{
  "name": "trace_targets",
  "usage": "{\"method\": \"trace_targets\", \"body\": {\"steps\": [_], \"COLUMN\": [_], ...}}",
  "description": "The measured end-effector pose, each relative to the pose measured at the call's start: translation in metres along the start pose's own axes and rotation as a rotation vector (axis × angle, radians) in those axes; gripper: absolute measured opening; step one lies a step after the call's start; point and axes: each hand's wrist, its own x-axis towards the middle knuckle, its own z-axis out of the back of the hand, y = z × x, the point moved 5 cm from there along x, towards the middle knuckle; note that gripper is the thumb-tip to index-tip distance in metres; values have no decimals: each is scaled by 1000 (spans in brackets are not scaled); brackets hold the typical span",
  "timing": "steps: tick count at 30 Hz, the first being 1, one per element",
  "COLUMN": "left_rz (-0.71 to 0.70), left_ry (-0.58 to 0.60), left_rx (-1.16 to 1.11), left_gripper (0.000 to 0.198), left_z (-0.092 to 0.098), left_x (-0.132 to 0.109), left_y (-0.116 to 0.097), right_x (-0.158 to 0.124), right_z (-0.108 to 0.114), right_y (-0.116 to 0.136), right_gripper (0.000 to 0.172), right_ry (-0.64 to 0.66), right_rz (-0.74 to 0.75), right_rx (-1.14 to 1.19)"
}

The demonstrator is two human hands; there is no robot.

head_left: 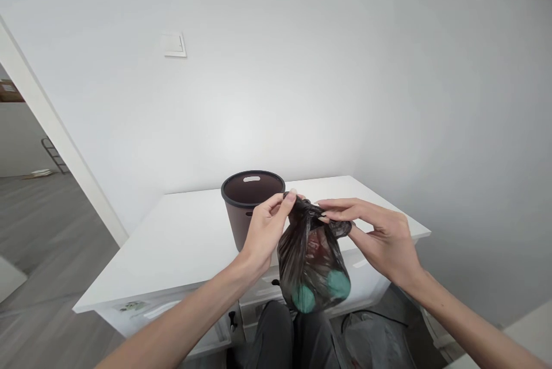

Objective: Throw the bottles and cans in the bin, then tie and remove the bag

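A thin black garbage bag (302, 260) hangs in front of the table's near edge, gathered and twisted at its neck. Green round shapes and something reddish show through the plastic. My left hand (269, 225) pinches one side of the bag's top between thumb and fingers. On the other side, my right hand (379, 231) has its fingers closed on the bag's gathered neck, with a loose end of plastic by its thumb. Just behind my left hand stands a dark brown trash can (237, 219) with a black rim and cut-out handles, upright on the table.
The white table (181, 242) has drawers below its front edge and stands against a grey-white wall (302, 70) with a light switch (174, 45). A doorway opens at the left onto a grey floor (52, 231). Clear plastic (375, 340) lies low at the right.
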Motion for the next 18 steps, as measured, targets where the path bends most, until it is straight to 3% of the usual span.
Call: {"method": "trace_targets", "body": {"steps": [3, 6, 14, 18], "left_rz": [-84, -73, 11, 43], "left_ry": [-84, -131, -223, -281], "left_rx": [101, 151, -61, -116], "left_gripper": [40, 43, 45, 43], "left_z": [11, 22, 63, 75], "left_x": [0, -1, -10, -19], "left_y": [6, 21, 71, 75], "right_x": [-8, -17, -64, -94], "right_z": [0, 2, 20, 26], "right_y": [-7, -12, -36, -55], "right_gripper": [21, 26, 16, 22], "right_ry": [5, -23, -116, -130], "right_rz": [-63, -125, -432, -579], "right_rx": [40, 47, -46, -28]}}
